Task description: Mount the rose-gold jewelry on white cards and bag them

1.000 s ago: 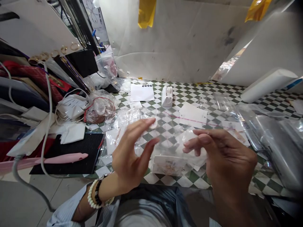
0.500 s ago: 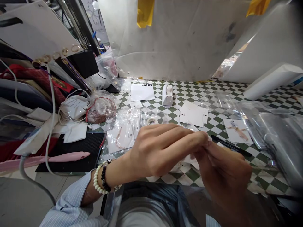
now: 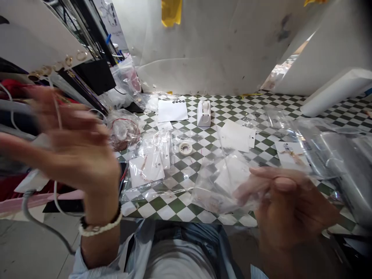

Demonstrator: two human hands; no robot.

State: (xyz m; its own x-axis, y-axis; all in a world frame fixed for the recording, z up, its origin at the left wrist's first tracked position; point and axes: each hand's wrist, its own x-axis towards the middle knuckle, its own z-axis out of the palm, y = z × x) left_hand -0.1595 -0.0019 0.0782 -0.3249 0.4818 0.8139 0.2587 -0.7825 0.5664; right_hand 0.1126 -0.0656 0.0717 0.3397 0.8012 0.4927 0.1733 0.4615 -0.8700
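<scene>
My left hand [image 3: 78, 143] is raised at the left, blurred by motion, its fingers spread and nothing visible in it. A beaded bracelet [image 3: 100, 228] circles that wrist. At the right, the thumb and forefinger of my right hand [image 3: 290, 201] are pressed together; whatever they pinch is too small or blurred to make out. Its other fingertips overlap the edge of a clear plastic bag [image 3: 203, 190]. Inside or under this bag lies a white card [image 3: 229, 170]. Left of it, another bagged white card [image 3: 155, 170] carries a pinkish piece of jewellery.
A tape roll [image 3: 185, 148], a white tape dispenser [image 3: 204, 113], a sheet with black round stickers [image 3: 173, 111] and blank cards [image 3: 236, 135] lie on the checkered tabletop [image 3: 174, 205]. Plastic sleeves [image 3: 340, 162] are piled right. Cables and a power strip [image 3: 31, 182] crowd the left.
My left hand has left my right hand and swung far to the left, its fingers opening. My right hand stays at the right, and the plastic bag beneath is now uncovered.
</scene>
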